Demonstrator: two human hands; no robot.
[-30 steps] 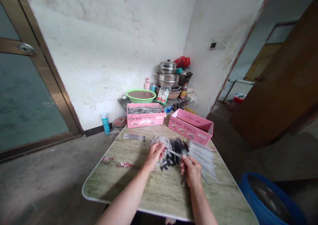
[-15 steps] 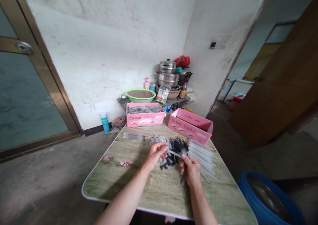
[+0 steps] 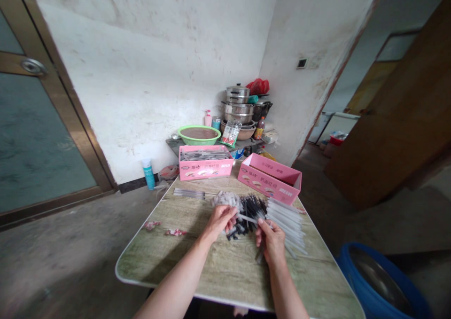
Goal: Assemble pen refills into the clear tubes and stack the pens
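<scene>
Over the middle of the table, my left hand [image 3: 221, 220] pinches one end of a thin translucent plastic tube [image 3: 247, 219]. At the tube's other end the fingers of my right hand [image 3: 271, 238] are closed around it. A further slim grey piece [image 3: 260, 254] shows below the right fingers; whether it is held I cannot tell. Just beyond my hands lie a heap of small whitish pieces [image 3: 225, 198] and a pile of slim black parts [image 3: 252, 206]. Many clear tubes [image 3: 286, 225] are spread side by side to the right.
Two pink cardboard boxes stand at the far edge of the wood-grain table [image 3: 158, 258]: the left box [image 3: 206, 171] holds grey sticks, the right box [image 3: 269, 182] is tilted towards me. A row of tubes [image 3: 189, 193] lies left. A blue barrel [image 3: 347, 262] stands on the floor right.
Hardly anything differs. Both hands keep their places with the tube between them, and the view has shifted very slightly.
</scene>
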